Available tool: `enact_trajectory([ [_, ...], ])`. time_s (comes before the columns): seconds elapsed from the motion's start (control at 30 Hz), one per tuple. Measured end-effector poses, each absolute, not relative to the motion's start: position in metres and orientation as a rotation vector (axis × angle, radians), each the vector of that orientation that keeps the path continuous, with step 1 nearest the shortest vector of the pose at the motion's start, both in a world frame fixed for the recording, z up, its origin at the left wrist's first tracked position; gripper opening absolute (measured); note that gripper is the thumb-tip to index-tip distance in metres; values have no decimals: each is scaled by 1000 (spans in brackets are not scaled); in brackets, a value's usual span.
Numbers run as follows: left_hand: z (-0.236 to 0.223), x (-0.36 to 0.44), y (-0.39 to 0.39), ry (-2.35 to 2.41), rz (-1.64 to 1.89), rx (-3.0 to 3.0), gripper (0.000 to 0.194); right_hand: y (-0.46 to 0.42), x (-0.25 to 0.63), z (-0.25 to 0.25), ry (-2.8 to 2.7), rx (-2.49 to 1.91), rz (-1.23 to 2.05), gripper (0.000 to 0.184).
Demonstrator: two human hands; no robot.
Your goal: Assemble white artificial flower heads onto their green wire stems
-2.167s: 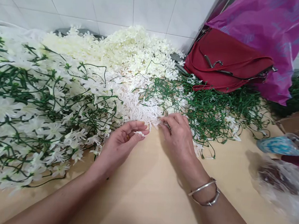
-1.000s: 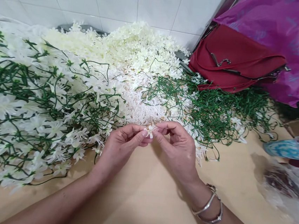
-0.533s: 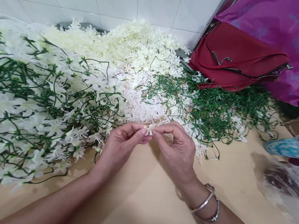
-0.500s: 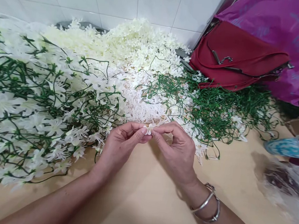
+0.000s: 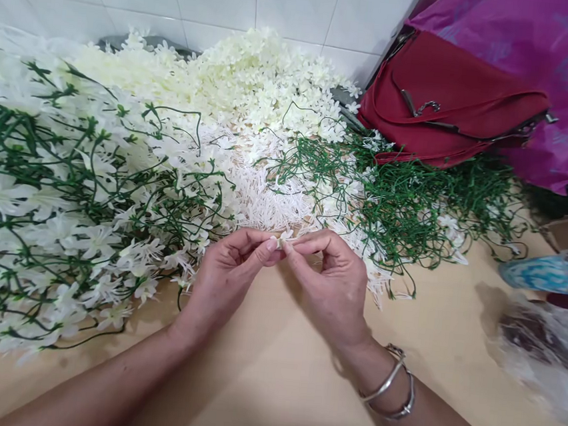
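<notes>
A small white blossom (image 5: 284,236) sits between the left hand (image 5: 231,268) and the right hand (image 5: 331,284), neither one nearer. The left grips its left edge, thumb against finger; the right pinches its right side (by which part, I can't tell). The fingers hide its long axis. Beyond the blossom lie loose white strands (image 5: 277,202), to its left stemmed flowers (image 5: 100,239), to its right green stems (image 5: 405,211).

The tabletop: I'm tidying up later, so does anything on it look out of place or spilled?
The red handbag looks out of place: its lower edge overlaps the green stems, though it is no flower part. The blue-patterned cup at the right appears sideways, but I can't tell whether it has tipped; no spill shows.
</notes>
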State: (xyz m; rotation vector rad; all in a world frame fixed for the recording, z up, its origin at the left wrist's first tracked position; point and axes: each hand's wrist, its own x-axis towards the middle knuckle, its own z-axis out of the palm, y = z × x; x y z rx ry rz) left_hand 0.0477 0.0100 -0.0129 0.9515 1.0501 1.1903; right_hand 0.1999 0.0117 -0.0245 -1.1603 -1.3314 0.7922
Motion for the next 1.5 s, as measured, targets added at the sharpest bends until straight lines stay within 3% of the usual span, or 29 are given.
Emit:
enact_trajectory([
  [0.47,-10,51,10,1052,1198,981,24,13,198,-22,-1342,-1159,698,16],
  [0.9,-31,46,6,1085,1201,1321,13,16,202,-23,-1323,-1193,823,12],
  [1.0,-31,45,6,1051,1169,1345,14,22,210,-25,-1329,-1193,890,24],
  [1.13,-22,45,6,997,1116,1286,15,27,217,-25,-1440,-1055,983,10],
  [1.5,-9,42,3,1049,1242,1222,29,19,219,-21,-1504,-1264,771,6],
])
